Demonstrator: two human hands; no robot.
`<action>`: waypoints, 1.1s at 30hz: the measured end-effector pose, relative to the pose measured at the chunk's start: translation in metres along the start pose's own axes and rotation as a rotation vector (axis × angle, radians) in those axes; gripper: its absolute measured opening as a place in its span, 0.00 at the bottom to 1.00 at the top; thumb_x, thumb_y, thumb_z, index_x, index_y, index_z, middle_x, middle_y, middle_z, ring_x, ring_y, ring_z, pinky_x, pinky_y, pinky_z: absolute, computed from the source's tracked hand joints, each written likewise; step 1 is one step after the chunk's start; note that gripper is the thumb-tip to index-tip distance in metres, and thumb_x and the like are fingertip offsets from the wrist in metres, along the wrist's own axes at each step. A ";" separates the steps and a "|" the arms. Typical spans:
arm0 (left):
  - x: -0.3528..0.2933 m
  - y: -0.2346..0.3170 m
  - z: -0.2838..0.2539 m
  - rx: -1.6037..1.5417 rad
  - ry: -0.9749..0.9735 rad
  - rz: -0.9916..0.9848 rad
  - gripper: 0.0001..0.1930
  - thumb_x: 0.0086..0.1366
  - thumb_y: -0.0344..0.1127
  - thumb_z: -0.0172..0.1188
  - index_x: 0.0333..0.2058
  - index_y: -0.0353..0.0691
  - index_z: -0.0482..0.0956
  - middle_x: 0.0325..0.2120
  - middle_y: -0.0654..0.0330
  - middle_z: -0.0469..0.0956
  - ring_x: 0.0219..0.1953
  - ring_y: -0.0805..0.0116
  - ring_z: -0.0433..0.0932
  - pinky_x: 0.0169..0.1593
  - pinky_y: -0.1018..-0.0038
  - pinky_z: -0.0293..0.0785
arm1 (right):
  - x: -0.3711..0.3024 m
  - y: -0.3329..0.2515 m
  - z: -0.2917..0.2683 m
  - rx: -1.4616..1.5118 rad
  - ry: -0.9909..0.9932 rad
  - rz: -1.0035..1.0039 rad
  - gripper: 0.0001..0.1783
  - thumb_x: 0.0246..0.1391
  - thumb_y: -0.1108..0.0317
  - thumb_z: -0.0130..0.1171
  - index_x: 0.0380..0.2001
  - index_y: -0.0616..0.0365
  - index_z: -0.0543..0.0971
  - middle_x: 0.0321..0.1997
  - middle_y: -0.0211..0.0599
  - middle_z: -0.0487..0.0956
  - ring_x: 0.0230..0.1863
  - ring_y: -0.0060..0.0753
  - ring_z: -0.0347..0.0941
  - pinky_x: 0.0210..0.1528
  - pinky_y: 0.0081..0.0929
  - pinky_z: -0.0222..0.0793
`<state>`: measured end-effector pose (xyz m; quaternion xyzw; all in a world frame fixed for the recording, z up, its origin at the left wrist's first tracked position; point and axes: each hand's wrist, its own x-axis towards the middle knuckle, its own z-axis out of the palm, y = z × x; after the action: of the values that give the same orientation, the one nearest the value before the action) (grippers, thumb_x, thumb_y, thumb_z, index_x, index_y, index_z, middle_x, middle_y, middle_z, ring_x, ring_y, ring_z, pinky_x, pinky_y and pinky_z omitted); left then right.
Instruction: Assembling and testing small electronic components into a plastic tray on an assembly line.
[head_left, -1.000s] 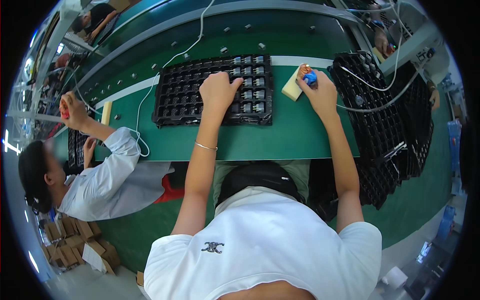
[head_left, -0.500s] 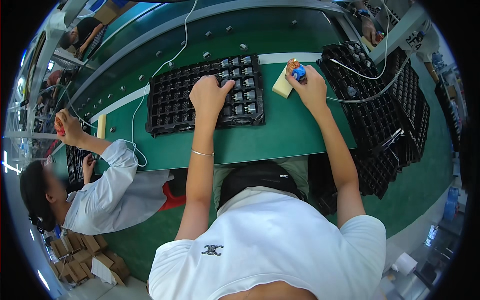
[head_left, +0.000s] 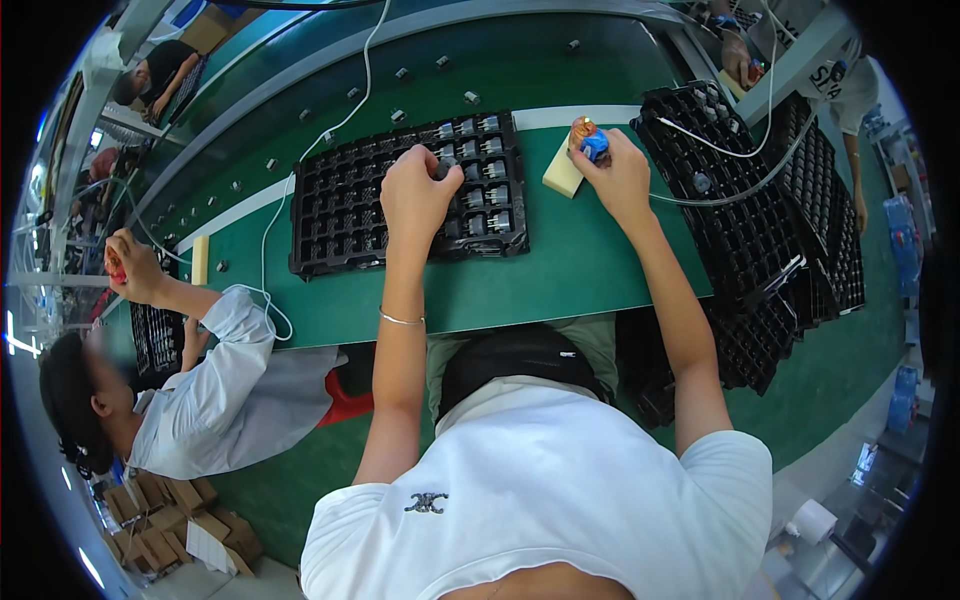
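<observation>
1. Black tray (head_left: 345,200), one of several, is laid on one green table (head_left: 340,308).
2. One dark part (head_left: 447,166) is pinched by the left hand (head_left: 410,190) over it.
3. One blue-and-orange object (head_left: 594,147) is gripped by the right hand (head_left: 622,180).

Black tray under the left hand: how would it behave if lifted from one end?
The black tray is probably light for its size, as it looks thin-walled and mostly hollow. It may pull down at the right end, where the small grey parts cluster. They could spill if it tilts much, since its top looks open.
</observation>
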<state>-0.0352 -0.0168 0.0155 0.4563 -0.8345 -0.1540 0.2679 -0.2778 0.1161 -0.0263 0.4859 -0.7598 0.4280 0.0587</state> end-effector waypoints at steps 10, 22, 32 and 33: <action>-0.006 0.005 -0.002 -1.363 -0.132 -0.349 0.06 0.67 0.29 0.53 0.34 0.34 0.77 0.24 0.61 0.78 0.18 0.78 0.70 0.21 0.84 0.62 | 0.095 0.021 0.060 -0.019 -0.113 0.023 0.23 0.45 0.50 0.63 0.41 0.54 0.79 0.32 0.48 0.81 0.35 0.55 0.78 0.38 0.43 0.73; -0.007 -0.001 0.005 -2.106 -0.283 -0.639 0.17 0.71 0.34 0.50 0.53 0.29 0.70 0.40 0.47 0.76 0.33 0.62 0.78 0.33 0.78 0.79 | 0.137 0.028 0.111 -0.147 -0.190 -0.085 0.21 0.47 0.50 0.61 0.37 0.55 0.79 0.30 0.49 0.81 0.37 0.57 0.79 0.40 0.46 0.74; -0.021 0.026 0.005 -1.703 -0.286 -0.424 0.22 0.75 0.45 0.44 0.57 0.33 0.69 0.33 0.51 0.77 0.25 0.62 0.82 0.29 0.77 0.81 | 0.069 -0.054 0.015 0.864 -0.323 0.186 0.19 0.57 0.64 0.59 0.48 0.64 0.77 0.29 0.39 0.83 0.18 0.13 0.70 0.16 0.11 0.60; -0.023 0.022 0.009 -1.718 -0.300 -0.374 0.23 0.75 0.45 0.42 0.57 0.33 0.69 0.33 0.53 0.76 0.24 0.64 0.81 0.27 0.78 0.78 | 0.061 -0.063 0.008 0.905 -0.357 0.200 0.19 0.57 0.64 0.59 0.49 0.64 0.77 0.30 0.39 0.83 0.19 0.14 0.71 0.16 0.11 0.61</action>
<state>-0.0453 0.0143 0.0124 0.2016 -0.3694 -0.8256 0.3758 -0.2576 0.0583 0.0369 0.4530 -0.5391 0.6285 -0.3305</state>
